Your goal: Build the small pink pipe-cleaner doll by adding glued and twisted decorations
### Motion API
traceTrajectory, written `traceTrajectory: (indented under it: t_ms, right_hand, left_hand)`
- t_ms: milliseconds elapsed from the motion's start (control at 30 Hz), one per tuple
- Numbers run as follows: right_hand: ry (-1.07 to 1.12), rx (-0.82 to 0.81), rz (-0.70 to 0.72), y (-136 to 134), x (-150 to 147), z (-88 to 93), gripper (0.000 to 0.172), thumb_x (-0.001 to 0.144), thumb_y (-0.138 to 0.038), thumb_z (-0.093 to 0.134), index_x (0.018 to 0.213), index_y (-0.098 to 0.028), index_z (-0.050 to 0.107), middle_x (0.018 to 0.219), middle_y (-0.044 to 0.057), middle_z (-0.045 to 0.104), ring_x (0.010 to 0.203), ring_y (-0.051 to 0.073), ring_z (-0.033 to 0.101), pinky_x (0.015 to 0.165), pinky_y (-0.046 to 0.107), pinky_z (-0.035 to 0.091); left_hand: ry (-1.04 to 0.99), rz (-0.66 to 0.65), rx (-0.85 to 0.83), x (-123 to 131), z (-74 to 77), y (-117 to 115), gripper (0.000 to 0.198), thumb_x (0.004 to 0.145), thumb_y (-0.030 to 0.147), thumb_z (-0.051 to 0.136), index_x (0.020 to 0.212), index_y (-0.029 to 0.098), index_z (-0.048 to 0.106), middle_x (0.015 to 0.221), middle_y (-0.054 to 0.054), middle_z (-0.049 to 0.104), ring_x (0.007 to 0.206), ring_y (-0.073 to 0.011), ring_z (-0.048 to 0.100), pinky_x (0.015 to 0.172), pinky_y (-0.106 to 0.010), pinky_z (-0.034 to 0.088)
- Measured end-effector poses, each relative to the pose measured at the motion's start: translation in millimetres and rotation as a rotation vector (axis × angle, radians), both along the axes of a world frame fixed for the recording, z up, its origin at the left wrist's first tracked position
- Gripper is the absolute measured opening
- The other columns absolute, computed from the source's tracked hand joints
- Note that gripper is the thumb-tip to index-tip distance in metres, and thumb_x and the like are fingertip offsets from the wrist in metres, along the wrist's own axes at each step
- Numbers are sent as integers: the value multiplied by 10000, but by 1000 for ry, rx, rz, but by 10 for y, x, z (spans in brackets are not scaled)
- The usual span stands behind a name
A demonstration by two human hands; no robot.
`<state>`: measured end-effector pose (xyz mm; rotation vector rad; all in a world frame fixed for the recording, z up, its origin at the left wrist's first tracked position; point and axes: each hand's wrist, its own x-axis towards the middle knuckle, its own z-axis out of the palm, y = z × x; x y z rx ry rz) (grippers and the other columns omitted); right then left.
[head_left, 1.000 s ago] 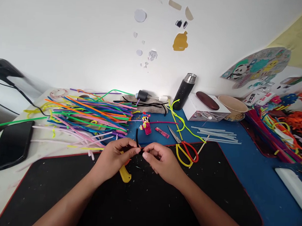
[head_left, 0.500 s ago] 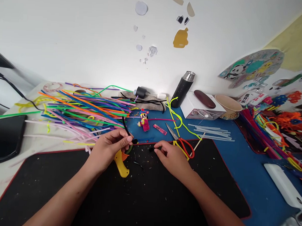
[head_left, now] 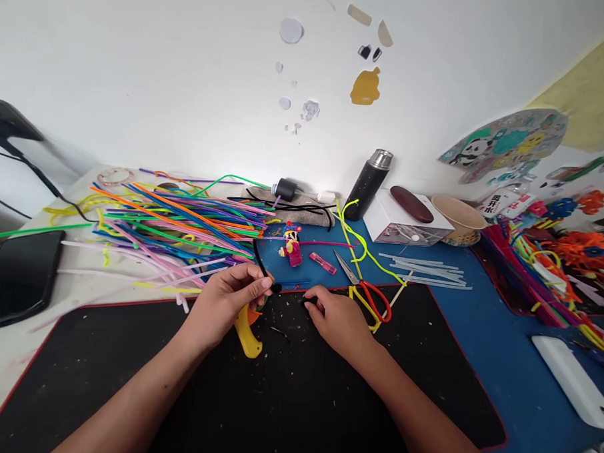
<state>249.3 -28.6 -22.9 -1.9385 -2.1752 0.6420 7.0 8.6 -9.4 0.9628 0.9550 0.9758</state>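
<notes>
Left hand (head_left: 229,300) pinches a black pipe cleaner (head_left: 261,257), one end seemingly balled, tail unwound; right hand's (head_left: 338,319) grip holds a black tuft (head_left: 307,300).

Curved black fuzzy stem (head_left: 261,257) tilts upward near black tuft (head_left: 309,299)

The left hand (head_left: 226,302) and right hand (head_left: 340,325), their fingertips together one second earlier, now stand apart near the far edge of the black rectangular mat with a thin red border (head_left: 284,399). The slender black fuzzy stem (head_left: 262,258), previously almost upright, leans farther toward the mat's left side, its dark rounded end (head_left: 276,288) clear of the right fingers. The small black fuzzy piece (head_left: 307,302), protruding half a second earlier, now sits deeper in the right hand's pinch.
</notes>
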Motion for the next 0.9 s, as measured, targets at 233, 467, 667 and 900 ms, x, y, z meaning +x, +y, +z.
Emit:
traceTrajectory:
  t_ms: [233, 467, 667, 900]
  right_hand:
    - [73, -28, -28, -4, 2, 14, 101, 986, -241, 622, 1047, -225, 701, 673, -20, 656, 654, 194, 625, 607, 287, 290]
    - [512, -92, -155, 20, -21, 80, 121, 945, -324, 627, 956, -221, 690, 632, -50, 577, 592, 156, 561, 604, 275, 383]
    - [816, -241, -221, 76, -163, 261, 175, 918, -381, 653, 960, -211, 663, 584, -83, 517, 450, 105, 461, 479, 243, 361]
    - [939, -331, -209, 86, -306, 383, 245, 894, -436, 692, 933, -200, 641, 529, -105, 494, 403, 85, 428, 435, 224, 324]
  left_hand:
    - [-40, -2, -40, 35, 11, 9, 347, 750, 432, 923, 793, 175, 693, 673, 14, 669, 596, -112, 593, 565, -218, 466]
    - [20, -64, -56, 26, 16, 0, 337, 780, 463, 893, 800, 190, 697, 657, 19, 641, 595, -118, 564, 557, -225, 462]
    - [49, -124, -58, 51, 17, -2, 344, 783, 473, 882, 780, 191, 686, 649, 15, 641, 586, -119, 558, 548, -225, 450]
    - [54, -123, -73, 40, 32, -14, 373, 744, 482, 899, 817, 193, 676, 655, 13, 647, 599, -132, 578, 544, -231, 456]
